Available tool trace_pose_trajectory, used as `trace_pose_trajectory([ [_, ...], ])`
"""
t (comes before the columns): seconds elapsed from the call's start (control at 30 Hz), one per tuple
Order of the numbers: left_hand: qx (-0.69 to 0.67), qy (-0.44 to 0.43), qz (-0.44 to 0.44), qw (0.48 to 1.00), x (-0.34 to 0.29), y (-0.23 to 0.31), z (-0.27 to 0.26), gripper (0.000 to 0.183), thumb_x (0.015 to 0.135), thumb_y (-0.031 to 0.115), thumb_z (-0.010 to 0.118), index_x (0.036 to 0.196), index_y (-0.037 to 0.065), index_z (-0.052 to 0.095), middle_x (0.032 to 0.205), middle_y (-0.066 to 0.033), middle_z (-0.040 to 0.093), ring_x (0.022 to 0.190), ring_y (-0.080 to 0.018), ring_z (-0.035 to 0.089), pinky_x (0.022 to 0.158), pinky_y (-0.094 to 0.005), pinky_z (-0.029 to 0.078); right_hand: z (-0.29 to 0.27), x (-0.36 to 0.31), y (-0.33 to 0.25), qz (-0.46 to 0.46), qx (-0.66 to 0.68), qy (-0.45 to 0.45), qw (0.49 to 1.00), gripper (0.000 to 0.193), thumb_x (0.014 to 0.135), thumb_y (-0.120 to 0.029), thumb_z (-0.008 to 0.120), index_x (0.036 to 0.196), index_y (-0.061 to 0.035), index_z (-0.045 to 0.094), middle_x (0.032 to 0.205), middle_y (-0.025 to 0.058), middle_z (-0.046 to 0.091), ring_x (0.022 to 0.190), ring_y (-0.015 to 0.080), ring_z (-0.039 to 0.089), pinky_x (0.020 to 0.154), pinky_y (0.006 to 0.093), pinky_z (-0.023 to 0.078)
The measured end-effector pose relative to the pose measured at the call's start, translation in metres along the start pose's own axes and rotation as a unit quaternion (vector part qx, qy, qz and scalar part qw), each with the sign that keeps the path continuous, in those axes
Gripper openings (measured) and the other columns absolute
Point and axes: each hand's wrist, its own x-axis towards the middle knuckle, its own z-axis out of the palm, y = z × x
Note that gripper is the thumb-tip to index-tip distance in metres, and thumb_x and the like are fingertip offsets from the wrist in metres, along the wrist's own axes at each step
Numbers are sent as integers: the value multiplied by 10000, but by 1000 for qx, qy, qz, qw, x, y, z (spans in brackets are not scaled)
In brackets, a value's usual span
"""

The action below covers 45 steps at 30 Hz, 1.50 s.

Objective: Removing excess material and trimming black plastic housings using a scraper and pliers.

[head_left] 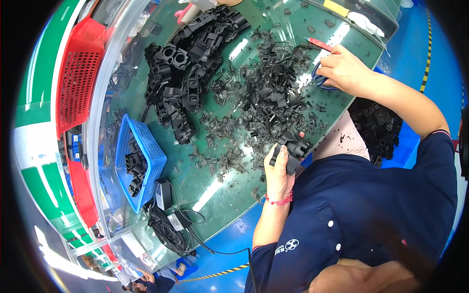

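Observation:
My left hand [279,168] is closed around a black moulded plastic part [292,146], held tilted above the table's near edge. My right hand [343,70] is over the right side of the table, with its fingers curled on a hand tool with dark blue looped handles [320,80]; its working end is hidden. A slim red stick-like tool [320,45] with a teal tip lies at the fingertips of that hand; I cannot tell whether they grip it. Between my hands a heap of black plastic scraps [273,83] spreads over the green tabletop [195,178].
Black moulded parts [181,68] are piled beyond the scraps. A blue basket [154,151] holds more parts; cables and an adapter [163,194] lie beside it. Red crates [80,73] stand past the table's rail. A blue bin [403,146] of dark pieces is at my right.

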Motion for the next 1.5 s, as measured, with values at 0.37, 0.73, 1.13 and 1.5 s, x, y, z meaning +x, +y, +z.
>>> trace_pose_trajectory([
  [0.37,-7,-15,18,1000,3,-1,0,541,876,390,579,1245,9,468,1242,-182,521,1082,-282,548,796,-351,494,-20,11,-45,-74,235,74,966,200,760,-231,674,873,-84,598,954,48,574,894,227,563,768,359,425],
  [0.73,-115,-79,-27,990,6,-9,-2,714,840,540,553,1304,19,400,1278,-202,473,1139,-310,517,897,-398,486,-25,13,-79,-115,303,101,941,470,773,-219,664,1187,-35,537,1128,118,568,945,278,563,820,388,437],
  [1.13,-168,-28,-1,985,5,-4,-5,784,807,484,615,1412,168,228,1308,-149,416,1033,-307,566,695,-357,574,-25,6,-55,-113,261,63,957,159,781,-159,647,919,-84,632,945,36,600,826,241,585,721,382,464],
  [1.5,-149,-53,9,987,7,2,-5,693,843,475,540,1406,157,290,1295,-146,459,1108,-323,520,746,-403,560,5,-6,10,8,109,28,994,223,743,-131,658,928,-44,571,905,88,546,877,290,562,725,405,463],
])
